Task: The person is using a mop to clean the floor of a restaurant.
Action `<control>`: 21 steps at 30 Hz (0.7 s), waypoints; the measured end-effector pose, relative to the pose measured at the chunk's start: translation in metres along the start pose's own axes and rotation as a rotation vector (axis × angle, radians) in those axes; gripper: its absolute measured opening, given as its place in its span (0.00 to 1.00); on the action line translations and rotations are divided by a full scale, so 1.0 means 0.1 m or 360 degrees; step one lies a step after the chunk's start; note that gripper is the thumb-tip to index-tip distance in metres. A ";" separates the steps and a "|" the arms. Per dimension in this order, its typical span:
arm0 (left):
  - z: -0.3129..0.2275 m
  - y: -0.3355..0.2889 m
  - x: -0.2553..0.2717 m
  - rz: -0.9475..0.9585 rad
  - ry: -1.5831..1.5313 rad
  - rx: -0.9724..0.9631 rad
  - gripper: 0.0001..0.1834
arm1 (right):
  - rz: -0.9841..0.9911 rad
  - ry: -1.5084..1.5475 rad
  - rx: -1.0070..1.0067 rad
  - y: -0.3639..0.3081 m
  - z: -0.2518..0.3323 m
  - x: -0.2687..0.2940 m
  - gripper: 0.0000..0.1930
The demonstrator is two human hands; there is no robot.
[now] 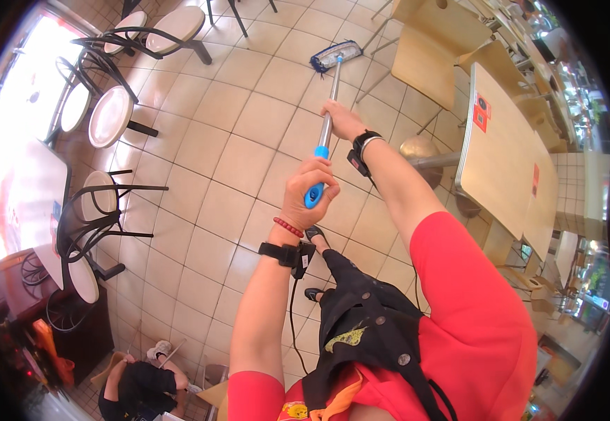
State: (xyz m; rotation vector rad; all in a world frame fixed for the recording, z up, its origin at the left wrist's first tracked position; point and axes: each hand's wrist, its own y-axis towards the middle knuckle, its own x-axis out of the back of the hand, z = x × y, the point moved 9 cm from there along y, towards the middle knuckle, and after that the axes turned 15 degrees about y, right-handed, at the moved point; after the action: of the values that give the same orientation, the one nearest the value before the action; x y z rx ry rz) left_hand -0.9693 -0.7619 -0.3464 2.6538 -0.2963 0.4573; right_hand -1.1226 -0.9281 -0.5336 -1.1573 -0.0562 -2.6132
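Observation:
A flat mop [336,56] with a white top and dark blue fringe lies on the tiled floor ahead of me, its silver pole running back toward my body. My left hand [308,188] is wrapped round the blue grip at the pole's near end. Farther up, my right hand [344,121] closes round the bare metal part of the pole. Both wrists carry black straps with small boxes, and a red bead bracelet circles the left one.
Round-seated chairs [111,116] with black frames line the left side. To the right stand a beige table [501,154] and wooden chairs [431,49]. Pale tiles [214,161] cover the floor between. A seated person [144,389] in dark clothes is at the lower left.

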 end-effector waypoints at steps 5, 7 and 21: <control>-0.58 -0.30 0.15 0.0326 0.0073 -0.0179 0.09 | 0.0255 -0.0096 -0.0157 -0.36 0.11 -0.18 0.18; -0.82 -0.55 0.26 0.0360 0.0071 -0.0202 0.10 | 0.0282 0.0042 -0.0194 -0.57 0.07 -0.39 0.19; -3.02 -3.02 1.03 0.0424 0.0293 0.0244 0.05 | 0.0718 -0.0062 0.0660 -3.11 2.02 -1.58 0.08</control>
State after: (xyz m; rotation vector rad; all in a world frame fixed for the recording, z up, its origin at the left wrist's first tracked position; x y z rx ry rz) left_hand -0.8727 -0.3733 -0.1649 2.7036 -0.5811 0.8341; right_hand -0.9604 -0.5617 -0.4878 -0.9411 -0.2936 -2.0576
